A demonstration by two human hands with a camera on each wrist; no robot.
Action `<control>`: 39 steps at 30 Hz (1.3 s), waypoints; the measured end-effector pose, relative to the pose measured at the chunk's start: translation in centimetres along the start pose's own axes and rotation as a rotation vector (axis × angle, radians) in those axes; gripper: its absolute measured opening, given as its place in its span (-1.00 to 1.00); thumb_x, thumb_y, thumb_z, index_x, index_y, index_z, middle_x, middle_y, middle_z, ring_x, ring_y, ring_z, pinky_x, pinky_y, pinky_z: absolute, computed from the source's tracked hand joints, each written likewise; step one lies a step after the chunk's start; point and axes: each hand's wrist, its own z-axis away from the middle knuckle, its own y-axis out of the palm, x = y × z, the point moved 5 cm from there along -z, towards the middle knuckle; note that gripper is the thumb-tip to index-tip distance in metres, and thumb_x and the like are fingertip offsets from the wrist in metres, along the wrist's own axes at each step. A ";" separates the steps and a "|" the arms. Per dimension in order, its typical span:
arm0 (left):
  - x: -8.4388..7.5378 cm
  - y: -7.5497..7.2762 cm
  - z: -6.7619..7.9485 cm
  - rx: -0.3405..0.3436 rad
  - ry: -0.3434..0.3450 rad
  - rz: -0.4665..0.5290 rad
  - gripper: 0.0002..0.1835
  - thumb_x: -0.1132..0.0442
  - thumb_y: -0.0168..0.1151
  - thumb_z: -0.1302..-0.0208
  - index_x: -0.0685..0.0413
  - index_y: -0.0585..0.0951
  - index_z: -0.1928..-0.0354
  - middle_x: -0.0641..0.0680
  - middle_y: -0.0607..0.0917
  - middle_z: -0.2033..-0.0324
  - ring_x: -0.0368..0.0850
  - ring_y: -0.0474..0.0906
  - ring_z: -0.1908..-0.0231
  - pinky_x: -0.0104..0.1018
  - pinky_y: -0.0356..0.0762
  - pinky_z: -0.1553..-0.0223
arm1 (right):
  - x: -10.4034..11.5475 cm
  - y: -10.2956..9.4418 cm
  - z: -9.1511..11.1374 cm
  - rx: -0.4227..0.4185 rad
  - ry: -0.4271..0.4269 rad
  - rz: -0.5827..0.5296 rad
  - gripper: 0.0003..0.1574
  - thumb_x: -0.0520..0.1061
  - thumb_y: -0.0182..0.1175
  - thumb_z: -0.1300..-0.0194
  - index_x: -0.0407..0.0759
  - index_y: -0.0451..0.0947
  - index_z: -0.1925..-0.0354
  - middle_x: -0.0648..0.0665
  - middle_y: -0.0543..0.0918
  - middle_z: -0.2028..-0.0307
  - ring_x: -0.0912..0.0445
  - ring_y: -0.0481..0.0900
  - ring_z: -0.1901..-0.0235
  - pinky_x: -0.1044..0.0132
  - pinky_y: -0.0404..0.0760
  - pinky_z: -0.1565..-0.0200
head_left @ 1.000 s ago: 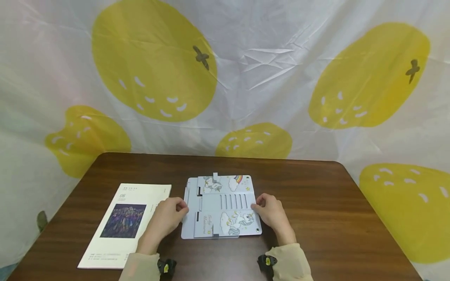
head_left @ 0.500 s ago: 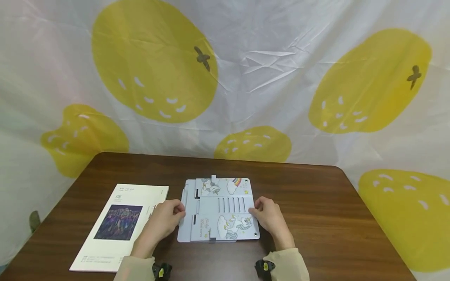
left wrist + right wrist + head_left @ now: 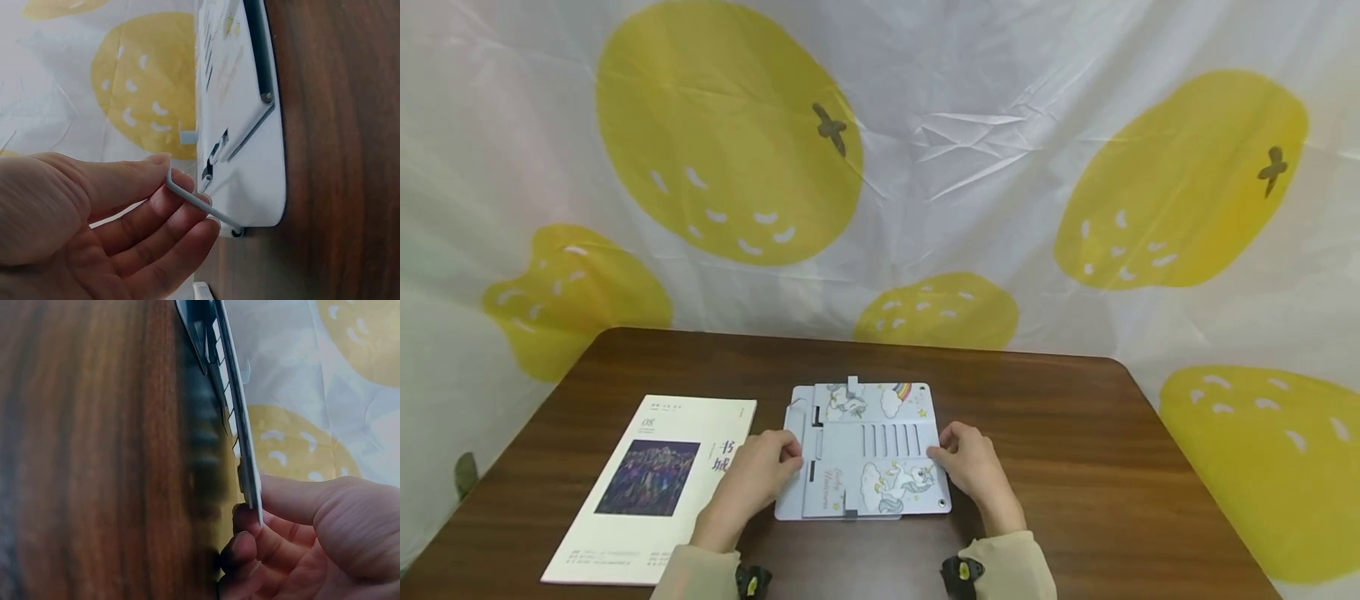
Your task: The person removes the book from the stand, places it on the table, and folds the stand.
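Note:
A pale folding book stand [image 3: 842, 442] printed with unicorns, a cloud and a rainbow lies nearly flat on the table. At its left side my left hand [image 3: 752, 475] pinches a thin grey bent wire bar [image 3: 203, 205] between thumb and fingers. In the left wrist view this bar rises at an angle from the stand's base [image 3: 259, 194]. My right hand [image 3: 973, 467] grips the stand's right edge, thumb on top and fingers beneath. That edge [image 3: 249, 456] is lifted off the table in the right wrist view. The stand's underside is mostly hidden.
A cream-covered book [image 3: 572, 533] with a dark picture lies at the left, partly behind my left forearm. The brown wooden table [image 3: 1075, 467] reaches back to a white cloth [image 3: 955, 192] with yellow fruit prints.
The wire bar has tilted up and my left hand has shifted slightly right across the stand. My right hand keeps its grip on the edge. The head view has shifted a little.

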 end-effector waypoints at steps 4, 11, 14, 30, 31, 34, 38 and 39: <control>-0.3 0.2 -0.2 -0.005 0.018 -0.010 -0.90 0.37 0.33 -0.20 0.08 0.62 0.44 -0.05 0.51 0.62 -0.14 0.39 0.55 -0.25 0.35 0.49 | 0.2 -0.2 -0.2 -0.001 0.001 0.002 -0.83 -0.20 0.36 -0.20 -0.24 0.54 0.32 -0.07 0.48 0.53 0.06 0.41 0.49 0.22 0.36 0.43; 0.1 1.1 -0.3 0.025 -0.022 -0.018 -0.93 0.33 0.34 -0.20 0.08 0.66 0.43 -0.06 0.52 0.62 -0.14 0.40 0.56 -0.27 0.34 0.53 | -0.1 0.0 -0.2 0.008 -0.005 -0.017 -0.83 -0.19 0.36 -0.20 -0.22 0.54 0.33 -0.06 0.47 0.55 0.07 0.40 0.52 0.25 0.35 0.47; 0.3 1.3 -0.5 0.020 -0.012 -0.016 -0.94 0.32 0.35 -0.18 0.07 0.67 0.43 -0.06 0.52 0.62 -0.14 0.40 0.56 -0.26 0.35 0.53 | -0.1 -0.2 -0.2 0.006 -0.015 -0.019 -0.83 -0.19 0.36 -0.20 -0.22 0.54 0.33 -0.07 0.47 0.54 0.07 0.40 0.52 0.25 0.35 0.48; 1.5 0.0 0.0 0.155 0.174 0.115 -0.91 0.41 0.36 -0.15 0.10 0.69 0.44 -0.10 0.65 0.48 -0.21 0.48 0.43 -0.19 0.49 0.28 | 0.3 -0.5 0.2 0.014 -0.040 -0.007 -0.80 -0.16 0.40 -0.15 -0.18 0.54 0.38 -0.04 0.46 0.55 0.09 0.38 0.51 0.24 0.34 0.47; 1.4 0.1 0.0 0.157 0.183 0.115 -0.91 0.42 0.36 -0.14 0.08 0.69 0.45 -0.10 0.65 0.48 -0.21 0.49 0.43 -0.20 0.49 0.28 | 0.1 -0.6 0.3 0.016 -0.037 -0.008 -0.80 -0.16 0.41 -0.15 -0.18 0.54 0.38 -0.04 0.46 0.55 0.09 0.38 0.52 0.24 0.34 0.47; 1.4 0.6 -0.1 0.160 0.194 0.117 -0.90 0.41 0.37 -0.13 0.06 0.70 0.45 -0.10 0.65 0.49 -0.21 0.48 0.44 -0.21 0.48 0.31 | -0.2 -0.7 0.5 0.016 -0.034 -0.014 -0.80 -0.17 0.41 -0.14 -0.17 0.54 0.39 -0.03 0.45 0.56 0.10 0.37 0.53 0.25 0.34 0.48; 1.4 0.7 -0.5 0.141 0.188 0.083 -0.90 0.38 0.38 -0.13 0.02 0.71 0.46 -0.10 0.67 0.47 -0.22 0.49 0.42 -0.18 0.50 0.27 | 0.0 -0.7 0.1 0.014 -0.043 -0.029 -0.80 -0.17 0.41 -0.14 -0.17 0.53 0.40 -0.02 0.45 0.57 0.11 0.37 0.55 0.26 0.34 0.49; 1.3 0.6 -0.6 0.135 0.185 0.074 -0.89 0.39 0.39 -0.12 0.01 0.71 0.46 -0.10 0.66 0.47 -0.22 0.50 0.42 -0.17 0.51 0.27 | 0.1 -0.7 -0.1 0.013 -0.045 -0.033 -0.80 -0.17 0.40 -0.14 -0.17 0.53 0.40 -0.02 0.45 0.57 0.11 0.37 0.55 0.26 0.34 0.49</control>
